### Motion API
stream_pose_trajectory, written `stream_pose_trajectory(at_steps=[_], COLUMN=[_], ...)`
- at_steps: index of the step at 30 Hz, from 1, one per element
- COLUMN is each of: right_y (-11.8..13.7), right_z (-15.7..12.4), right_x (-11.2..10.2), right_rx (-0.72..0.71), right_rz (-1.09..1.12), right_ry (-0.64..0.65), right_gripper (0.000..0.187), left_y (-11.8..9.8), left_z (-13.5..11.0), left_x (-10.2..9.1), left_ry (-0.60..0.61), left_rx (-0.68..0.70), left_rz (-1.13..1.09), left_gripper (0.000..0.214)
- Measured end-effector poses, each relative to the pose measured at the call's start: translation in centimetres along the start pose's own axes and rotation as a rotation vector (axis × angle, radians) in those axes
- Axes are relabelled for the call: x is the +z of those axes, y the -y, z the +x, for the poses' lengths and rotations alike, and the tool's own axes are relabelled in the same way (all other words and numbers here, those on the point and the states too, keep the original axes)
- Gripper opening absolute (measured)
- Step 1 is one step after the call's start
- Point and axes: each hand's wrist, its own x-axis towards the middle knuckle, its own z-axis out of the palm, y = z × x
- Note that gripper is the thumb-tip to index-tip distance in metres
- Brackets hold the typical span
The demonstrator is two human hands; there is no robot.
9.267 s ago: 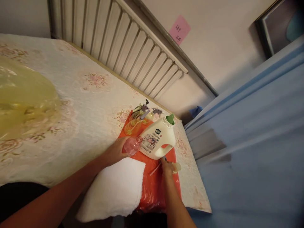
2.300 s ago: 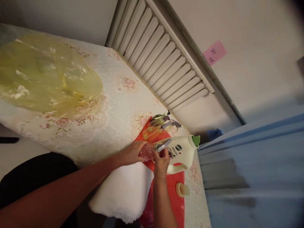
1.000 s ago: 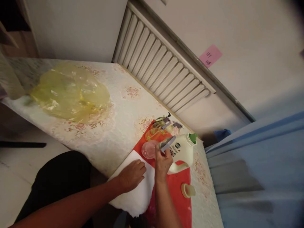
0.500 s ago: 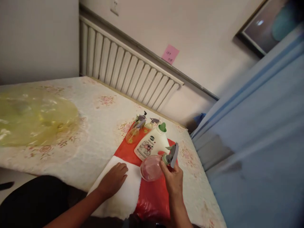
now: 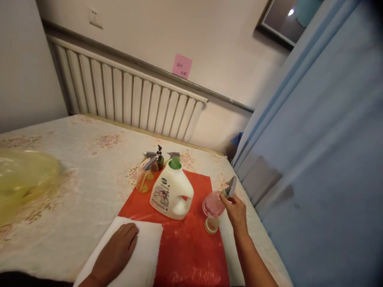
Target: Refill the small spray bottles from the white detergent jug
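My right hand [image 5: 236, 207] is closed round the neck of a pink spray bottle [image 5: 213, 204] with a grey trigger head, held just above the right edge of a red plastic sheet [image 5: 191, 247]. Under the bottle a small round cream cap [image 5: 211, 225] rests on the sheet. My left hand [image 5: 115, 255] lies flat, fingers spread, on a folded white towel [image 5: 143, 259] at the near edge. A white detergent jug [image 5: 170, 193] with a green spout stands on the sheet. Behind it stand orange spray bottles [image 5: 146, 177].
The floral-covered table [image 5: 89, 175] runs left, where a crumpled yellow plastic bag [image 5: 24, 179] lies. A white radiator [image 5: 125, 99] lines the back wall under a pink note [image 5: 181, 66]. A blue curtain [image 5: 323, 159] hangs close on the right.
My right hand has carried the pink spray bottle to the right, over the cream cap. My left hand stays flat on the towel. My head has turned, so the view sits more level.
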Motion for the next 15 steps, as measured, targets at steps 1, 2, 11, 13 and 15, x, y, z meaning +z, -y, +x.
stream_pose_trajectory(at_steps=[1,2,11,13,15], right_y=[-0.8,-1.6,-7.7,-8.5,-9.1], right_z=[1.2,2.3,11.9,13.4,14.7], right_x=[0.3,0.7,6.6,7.9,9.1], right_rx=[-0.002,-0.007,-0.054,-0.063,-0.068], right_rz=[-0.005,-0.012,-0.082,-0.096,-0.114], right_ry=[-0.008,-0.014,-0.032,-0.028,-0.023], right_gripper=[0.045,0.045,0.045,0.046,0.047], left_y=[0.1,0.3,1.8,2.1,2.4], left_z=[-0.1,-0.2,-1.3,-1.6,-1.9], left_x=[0.1,0.2,1.4,1.7,1.8], left_ry=[-0.008,-0.016,-0.023,-0.018,-0.014], left_rx=[0.006,0.013,0.030,0.030,0.021], left_rz=[0.015,0.032,0.174,0.200,0.218], left_gripper=[0.014,0.014,0.021,0.021,0.022])
